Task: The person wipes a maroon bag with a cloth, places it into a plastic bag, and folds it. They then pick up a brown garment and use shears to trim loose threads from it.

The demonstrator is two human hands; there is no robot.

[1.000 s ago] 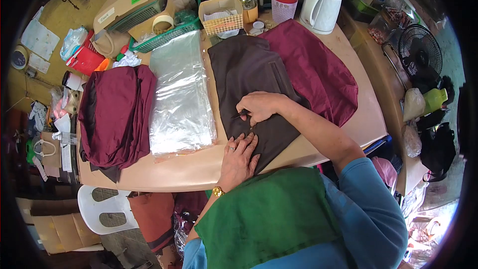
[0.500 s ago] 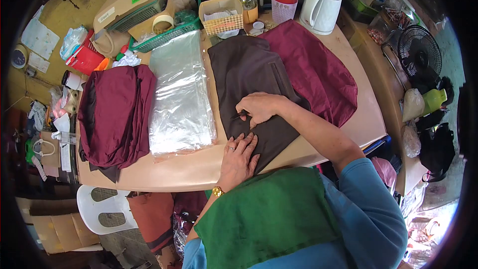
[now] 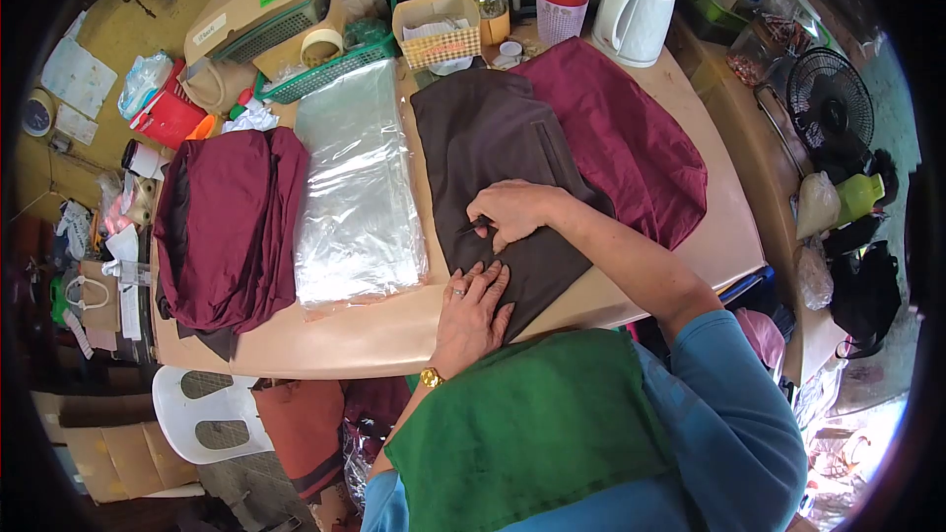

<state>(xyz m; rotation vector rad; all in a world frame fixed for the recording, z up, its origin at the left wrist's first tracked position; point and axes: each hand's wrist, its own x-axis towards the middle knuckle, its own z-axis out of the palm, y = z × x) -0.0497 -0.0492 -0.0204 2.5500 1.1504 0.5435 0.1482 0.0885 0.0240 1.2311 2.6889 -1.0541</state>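
Two hands at work on a brown garment [image 3: 483,138] spread on the counter [image 3: 384,340]

The left hand [image 3: 471,307] lies flat on the garment's near edge, its grip apart, fingers together and stretched out; the right hand [image 3: 512,212] sits just beyond it, grip pinched together on a small dark tool [image 3: 475,228] whose tip touches the cloth; a maroon cloth [image 3: 631,138] lies partly under the garment's right side; a stack of clear plastic bags [image 3: 357,187] lies just beside its left.

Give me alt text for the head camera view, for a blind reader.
The left hand presses flat on a dark brown garment while the right hand grips a small dark tool against it. A stack of clear plastic bags and maroon cloth lie alongside on the tan table.
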